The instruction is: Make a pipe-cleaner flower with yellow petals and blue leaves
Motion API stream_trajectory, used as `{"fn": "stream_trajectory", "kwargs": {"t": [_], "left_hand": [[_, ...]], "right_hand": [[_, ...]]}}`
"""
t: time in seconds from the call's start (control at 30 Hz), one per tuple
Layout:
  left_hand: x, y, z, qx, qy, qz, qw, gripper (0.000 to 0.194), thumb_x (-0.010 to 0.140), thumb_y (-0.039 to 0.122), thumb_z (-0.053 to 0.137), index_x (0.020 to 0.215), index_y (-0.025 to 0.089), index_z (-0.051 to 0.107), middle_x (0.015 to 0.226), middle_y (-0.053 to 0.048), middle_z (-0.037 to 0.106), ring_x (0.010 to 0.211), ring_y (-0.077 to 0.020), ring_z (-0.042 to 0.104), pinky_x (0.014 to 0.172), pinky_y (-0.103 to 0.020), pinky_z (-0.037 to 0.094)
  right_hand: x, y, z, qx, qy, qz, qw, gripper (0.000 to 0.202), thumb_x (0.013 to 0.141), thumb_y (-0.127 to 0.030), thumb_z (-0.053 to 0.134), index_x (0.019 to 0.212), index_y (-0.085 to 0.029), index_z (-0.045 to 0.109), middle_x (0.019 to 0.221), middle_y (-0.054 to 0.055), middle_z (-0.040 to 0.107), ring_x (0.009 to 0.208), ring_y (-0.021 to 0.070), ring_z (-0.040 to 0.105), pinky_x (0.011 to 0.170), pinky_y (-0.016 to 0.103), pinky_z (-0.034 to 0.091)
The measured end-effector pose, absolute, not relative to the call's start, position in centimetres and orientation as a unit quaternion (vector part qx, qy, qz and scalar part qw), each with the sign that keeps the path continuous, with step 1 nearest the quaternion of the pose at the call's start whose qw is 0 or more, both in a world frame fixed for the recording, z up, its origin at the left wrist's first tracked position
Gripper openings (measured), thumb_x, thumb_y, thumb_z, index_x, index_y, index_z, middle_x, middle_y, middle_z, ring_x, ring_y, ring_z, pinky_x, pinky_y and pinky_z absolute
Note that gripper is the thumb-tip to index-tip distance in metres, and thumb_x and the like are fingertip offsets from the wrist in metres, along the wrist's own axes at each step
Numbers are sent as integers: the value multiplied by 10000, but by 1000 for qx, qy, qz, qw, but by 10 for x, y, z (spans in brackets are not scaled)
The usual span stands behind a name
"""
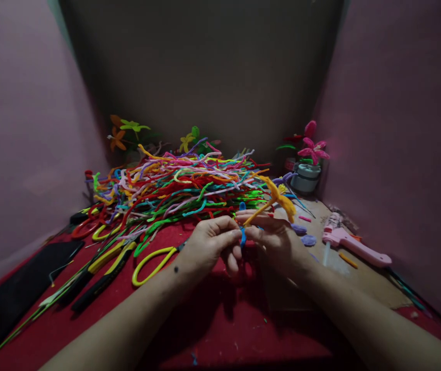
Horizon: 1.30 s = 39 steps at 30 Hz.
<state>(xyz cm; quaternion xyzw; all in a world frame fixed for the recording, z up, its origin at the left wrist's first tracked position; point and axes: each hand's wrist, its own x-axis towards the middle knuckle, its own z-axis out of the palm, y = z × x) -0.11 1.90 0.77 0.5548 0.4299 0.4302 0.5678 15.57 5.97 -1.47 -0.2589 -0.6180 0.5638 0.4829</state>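
Observation:
Both hands meet over the red cloth at the centre. My left hand (216,239) pinches a small blue fuzzy piece (243,237) between thumb and forefinger. From the other side, my right hand (276,239) closes its thumb and fingers on the same blue piece. An orange fuzzy flower shape (278,198) rises from between the hands and leans right, its stem passing by the right fingers. How the stem and the blue piece are joined is hidden by the fingertips.
A large heap of coloured pipe cleaners (189,185) lies beyond the hands. Pliers (106,270), yellow-handled scissors (154,264) and a black flat object (23,293) are at left. A pink glue gun (355,247) lies on a board at right, near a grey pot (304,178) with flowers.

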Motion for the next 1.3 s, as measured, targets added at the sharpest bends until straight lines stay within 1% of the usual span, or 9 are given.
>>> {"fn": "stream_trajectory", "kwargs": {"t": [0.2, 0.33, 0.47, 0.57, 0.7, 0.77, 1.0, 1.13, 1.3], "left_hand": [[-9, 23, 6, 474, 300, 392, 730, 126, 816, 236, 535, 750, 131, 550, 534, 21, 593, 291, -80, 492, 290, -193, 441], [-10, 21, 7, 451, 266, 369, 768, 143, 832, 227, 507, 766, 113, 561, 498, 20, 579, 253, -69, 449, 258, -181, 419], [-8, 20, 6, 454, 262, 354, 775, 156, 841, 278, 491, 798, 136, 539, 496, 32, 568, 244, -67, 423, 264, -194, 413], [-4, 21, 6, 537, 331, 379, 677, 167, 835, 310, 499, 796, 151, 532, 545, 21, 588, 344, -87, 517, 370, -206, 458], [2, 18, 5, 652, 469, 440, 403, 111, 783, 264, 574, 791, 153, 585, 612, 26, 586, 522, -83, 574, 535, -186, 470], [3, 17, 4, 649, 487, 442, 382, 117, 802, 254, 535, 761, 153, 578, 580, 33, 570, 477, -76, 557, 508, -184, 456], [-3, 24, 3, 503, 370, 427, 654, 145, 796, 280, 552, 752, 147, 518, 550, 18, 590, 341, -83, 518, 350, -189, 446], [-6, 26, 2, 449, 312, 412, 729, 131, 808, 260, 551, 756, 146, 515, 528, 38, 564, 280, -49, 427, 299, -186, 440], [-5, 25, 3, 425, 268, 385, 774, 128, 838, 234, 505, 776, 128, 543, 490, 47, 543, 236, -30, 358, 259, -167, 416]], "right_hand": [[160, 65, -15, -202, -615, 605, 463, 219, 714, -245, 680, 928, -273, 713, 1090, 28, 647, 1091, 254, 524, 948, 428, 372], [159, 64, -14, -189, -625, 599, 463, 193, 690, -245, 702, 877, -291, 721, 1108, 14, 635, 1085, 249, 525, 920, 417, 399], [157, 58, -12, -188, -595, 608, 490, 163, 698, -221, 696, 839, -298, 723, 1081, 4, 643, 938, 218, 590, 838, 402, 443], [155, 56, -12, -229, -578, 601, 502, 182, 705, -211, 686, 875, -267, 716, 1002, 12, 665, 891, 203, 593, 858, 392, 424], [154, 60, -16, -263, -552, 620, 491, 139, 714, -236, 674, 849, -231, 708, 966, 28, 667, 897, 212, 590, 817, 355, 434], [154, 62, -18, -260, -552, 626, 486, 143, 724, -254, 662, 855, -216, 703, 934, 34, 671, 902, 217, 591, 816, 351, 434], [157, 61, -12, -261, -581, 614, 466, 213, 738, -286, 647, 938, -231, 696, 1026, 40, 667, 981, 222, 574, 868, 374, 408], [158, 63, -9, -270, -615, 572, 471, 187, 713, -302, 671, 881, -234, 717, 991, 39, 682, 974, 227, 580, 876, 374, 407], [158, 63, -7, -250, -626, 596, 436, 239, 755, -311, 627, 969, -230, 696, 766, 14, 686, 767, 169, 611, 765, 330, 447]]}}
